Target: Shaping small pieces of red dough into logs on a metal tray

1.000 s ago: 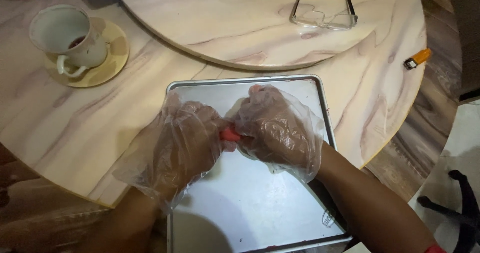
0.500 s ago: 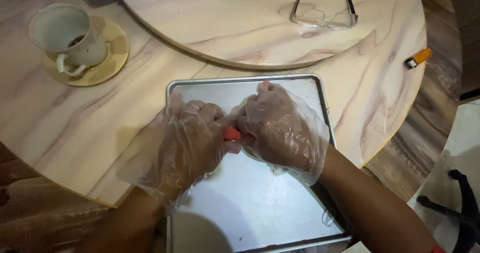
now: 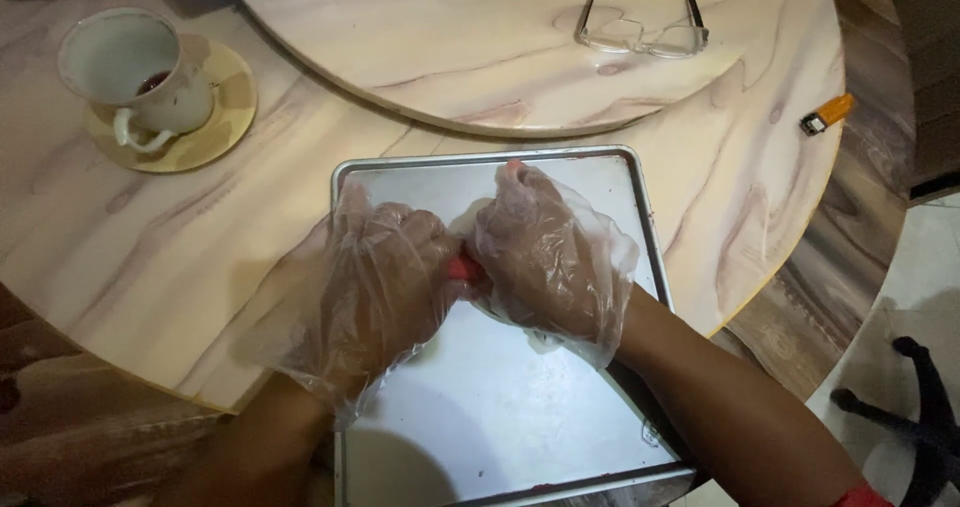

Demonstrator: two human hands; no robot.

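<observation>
Together two gloved hands (left hand (image 3: 385, 287), right hand (image 3: 545, 257)), one red piece (image 3: 462, 269), one tray (image 3: 500, 417)

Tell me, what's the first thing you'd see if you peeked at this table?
Two hands in crinkly clear plastic gloves, the left hand and right hand, meet over a shiny metal tray at the table's near edge, pinching a small red thing between them. A white cup on a yellow saucer sits at the far left, and glasses lie on the round raised board.
</observation>
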